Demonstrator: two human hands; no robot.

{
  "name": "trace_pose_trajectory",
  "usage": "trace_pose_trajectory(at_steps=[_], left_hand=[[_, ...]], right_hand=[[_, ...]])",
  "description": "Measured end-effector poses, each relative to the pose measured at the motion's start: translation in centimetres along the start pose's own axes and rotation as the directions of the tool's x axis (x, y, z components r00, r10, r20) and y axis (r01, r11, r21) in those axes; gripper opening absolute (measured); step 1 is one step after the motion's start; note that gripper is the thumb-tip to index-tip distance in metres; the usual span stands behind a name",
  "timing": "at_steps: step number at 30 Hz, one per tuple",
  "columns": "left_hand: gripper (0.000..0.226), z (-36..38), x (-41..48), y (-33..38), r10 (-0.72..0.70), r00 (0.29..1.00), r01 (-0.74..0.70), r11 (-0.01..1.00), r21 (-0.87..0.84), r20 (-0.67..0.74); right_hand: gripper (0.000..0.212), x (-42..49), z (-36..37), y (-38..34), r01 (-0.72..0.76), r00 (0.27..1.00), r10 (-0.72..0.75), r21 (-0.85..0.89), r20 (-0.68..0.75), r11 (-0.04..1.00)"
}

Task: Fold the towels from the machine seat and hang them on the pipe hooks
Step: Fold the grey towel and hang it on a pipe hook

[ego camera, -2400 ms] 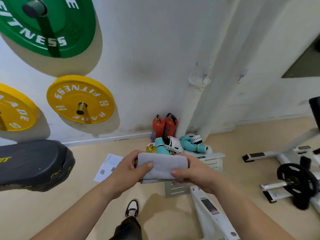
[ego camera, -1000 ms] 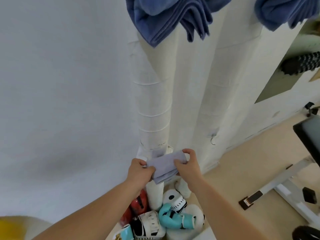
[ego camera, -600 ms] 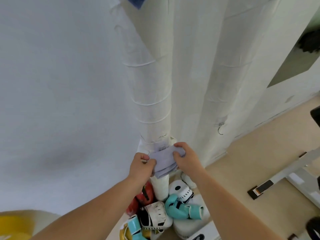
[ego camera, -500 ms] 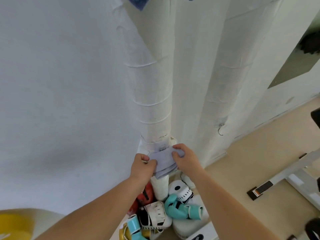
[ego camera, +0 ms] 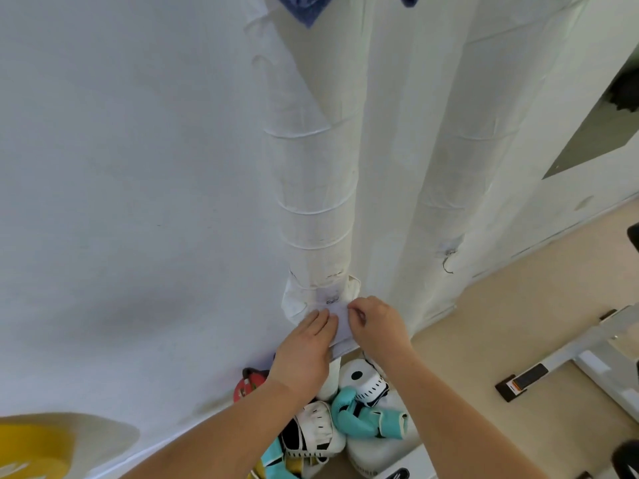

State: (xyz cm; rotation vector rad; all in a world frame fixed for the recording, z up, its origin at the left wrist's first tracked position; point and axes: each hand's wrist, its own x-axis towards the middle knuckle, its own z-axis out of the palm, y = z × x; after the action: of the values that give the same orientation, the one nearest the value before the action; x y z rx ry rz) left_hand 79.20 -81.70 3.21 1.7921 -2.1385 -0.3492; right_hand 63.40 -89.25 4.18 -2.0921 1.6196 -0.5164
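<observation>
Folded grey towel [ego camera: 340, 323] pressed flat against the left wrapped pipe [ego camera: 313, 202], just below a small metal hook [ego camera: 331, 301] low on that pipe. Top edge of the towel sits at the hook; whether it is already caught there cannot be told.

Left hand [ego camera: 306, 350]: fingers mostly extended, lying on the towel's left side, holding it to the pipe. Right hand [ego camera: 378, 323]: fingertips curled, pinching the towel's upper right edge, just right of the hook.

Handling, as judged: small, light, soft cloth. Limp, so the folds will slump open if released before it hangs. Not fragile, not slippery. Best held near the top edge, close on either side of the hook, so the layers stay together while the cloth goes over the point.

A second hook [ego camera: 448, 262], bare, on the pipe to the right. Blue towel corner [ego camera: 302, 8] high up the left pipe. Boxing gloves [ego camera: 359, 414] heaped at the pipe's foot.

Writing: none legible. Marks on the yellow disc [ego camera: 38, 447], far left of the pipe, too cropped to read.
</observation>
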Motion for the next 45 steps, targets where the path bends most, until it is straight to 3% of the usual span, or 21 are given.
trace_pose_trajectory(at_steps=[3,5,8,10,13,19,22,26,30,36,40,45], left_hand=[[0.055,0.3,-0.1,-0.5,-0.053,0.999,0.054,0.994,-0.093,0.01],[0.049,0.4,-0.2,-0.4,-0.136,0.99,0.126,0.957,-0.26,-0.023],[0.047,1.0,-0.5,-0.2,-0.317,0.947,0.224,0.767,-0.601,-0.052],[0.048,0.8,-0.4,0.5,-0.405,0.914,0.285,0.686,-0.669,-0.026],[0.037,0.3,0.4,1.1,-0.454,0.89,0.351,0.728,-0.589,-0.031],[0.021,-0.1,0.8,0.4,-0.561,0.827,0.453,0.638,-0.623,0.028],[0.026,0.2,0.2,0.4,-0.517,0.855,0.423,0.646,-0.635,0.044],[0.037,0.7,-0.4,-0.3,-0.457,0.879,0.419,0.608,-0.674,0.134],[0.045,0.5,-0.5,-1.0,-0.414,0.887,0.402,0.478,-0.781,0.204],[0.048,-0.9,-0.1,-1.3,-0.398,0.881,0.439,0.485,-0.756,0.257],[0.04,-1.7,0.7,-2.1,-0.51,0.841,0.465,0.512,-0.722,0.179],[0.039,-3.1,0.5,-2.8,-0.514,0.851,0.446,0.591,-0.672,0.112]], right_hand=[[0.019,-0.7,-0.5,0.1,-0.139,0.985,0.116,0.194,0.125,0.971],[0.022,-1.0,-0.6,0.0,-0.21,0.969,0.161,0.28,0.188,0.937],[0.025,-1.1,-0.5,-0.3,-0.271,0.953,0.205,0.328,0.223,0.905],[0.025,-0.9,-0.6,-0.8,-0.289,0.946,0.217,0.324,0.239,0.901],[0.032,-0.5,-0.6,-1.7,-0.288,0.943,0.237,0.213,0.235,0.934],[0.031,-0.8,-0.3,-3.4,-0.208,0.957,0.219,-0.079,0.188,0.975],[0.034,-0.9,0.2,-3.8,-0.283,0.953,0.283,-0.012,0.11,0.959],[0.032,-0.6,0.7,-4.3,-0.298,0.947,0.301,-0.039,0.113,0.954],[0.029,-0.4,1.2,-4.5,-0.33,0.938,0.332,-0.04,0.095,0.943],[0.025,-0.4,0.9,-4.9,-0.363,0.925,0.362,-0.01,0.115,0.932],[0.037,0.1,0.0,-5.3,-0.344,0.924,0.352,-0.077,0.147,0.936],[0.049,0.6,-0.1,-5.6,-0.295,0.946,0.307,-0.113,0.103,0.949]])
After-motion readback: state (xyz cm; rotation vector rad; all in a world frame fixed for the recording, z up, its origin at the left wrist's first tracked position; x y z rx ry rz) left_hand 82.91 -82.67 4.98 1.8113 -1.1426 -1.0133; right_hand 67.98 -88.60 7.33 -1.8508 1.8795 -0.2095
